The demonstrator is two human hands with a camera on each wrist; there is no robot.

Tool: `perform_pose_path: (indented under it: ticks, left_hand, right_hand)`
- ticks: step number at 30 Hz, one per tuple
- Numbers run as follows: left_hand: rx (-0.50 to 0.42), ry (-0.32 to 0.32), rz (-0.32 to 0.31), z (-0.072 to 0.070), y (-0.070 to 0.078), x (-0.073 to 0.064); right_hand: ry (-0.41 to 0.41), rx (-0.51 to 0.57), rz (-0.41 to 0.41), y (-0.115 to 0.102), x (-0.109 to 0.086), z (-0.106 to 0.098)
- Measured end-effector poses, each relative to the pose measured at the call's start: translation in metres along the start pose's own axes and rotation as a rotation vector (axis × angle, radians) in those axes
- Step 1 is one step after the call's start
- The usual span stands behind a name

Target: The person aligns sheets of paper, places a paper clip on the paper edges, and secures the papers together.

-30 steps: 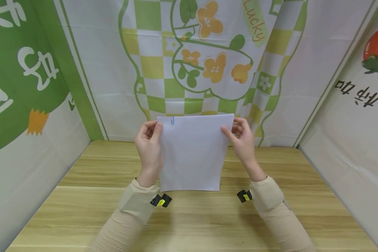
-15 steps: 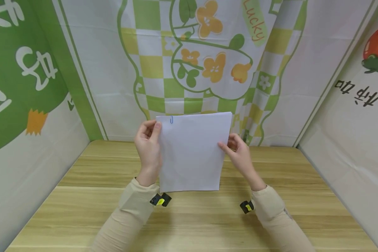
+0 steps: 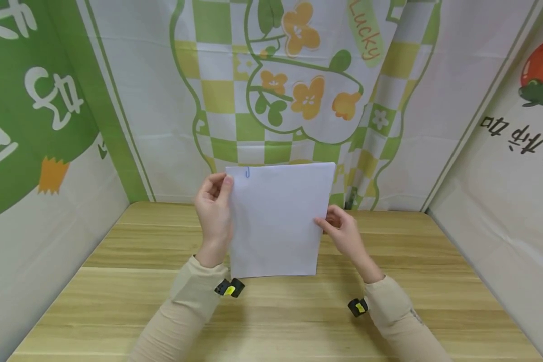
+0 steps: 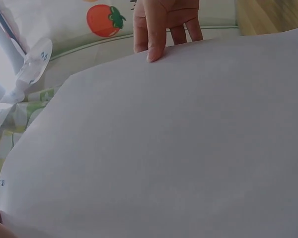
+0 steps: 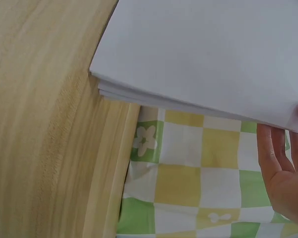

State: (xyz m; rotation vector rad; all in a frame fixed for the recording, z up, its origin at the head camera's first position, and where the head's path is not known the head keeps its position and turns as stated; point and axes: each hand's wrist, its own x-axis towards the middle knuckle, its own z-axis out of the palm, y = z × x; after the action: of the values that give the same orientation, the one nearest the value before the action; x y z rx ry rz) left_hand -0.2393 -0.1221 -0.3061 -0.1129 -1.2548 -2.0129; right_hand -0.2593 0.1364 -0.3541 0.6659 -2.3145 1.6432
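A stack of white paper (image 3: 276,226) is held upright over the table, its blank front sheet facing me. Near its top left corner sits a blue paper clip (image 3: 247,172), seen small at the left in the left wrist view (image 4: 1,182). My left hand (image 3: 213,216) pinches the upper left edge, thumb in front and fingers behind. On the right edge, about halfway down, my right hand (image 3: 344,234) pinches the stack between thumb and fingers. Several layered sheet edges (image 5: 124,94) show at a corner in the right wrist view.
The wooden table (image 3: 117,311) stretches beneath both arms. Behind it hangs a green and yellow checked cloth (image 3: 221,95). Printed white cloth walls stand at the left (image 3: 45,236) and right (image 3: 493,201). Each wrist wears a small black camera, such as the right camera (image 3: 358,307).
My right hand has slid down the stack's right edge from near the top corner to about the middle. The left hand has kept its hold, and the paper has barely shifted.
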Motion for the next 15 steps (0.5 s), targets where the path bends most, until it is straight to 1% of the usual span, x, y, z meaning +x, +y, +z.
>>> perform_pose_path:
  ticks: [4,8,11,13,15]
  left_hand:
    - [0.04,-0.019,-0.017,-0.003,-0.004,-0.001]
    - [0.1,-0.045,-0.052,-0.007,-0.007,-0.004]
    - [0.176,-0.118,-0.078,-0.012,-0.009,-0.007]
    - [0.245,-0.192,-0.093,-0.016,-0.011,-0.008]
    - [0.314,-0.282,-0.111,-0.02,-0.013,-0.01]
  right_hand:
    - [0.037,0.031,-0.014,0.001,-0.001,0.001]
    - [0.057,0.055,-0.002,0.003,-0.001,0.002]
    - [0.073,0.075,0.005,0.004,-0.001,0.004]
    - [0.092,0.085,0.007,0.005,-0.001,0.004]
    - [0.11,0.096,0.013,0.006,0.0,0.004]
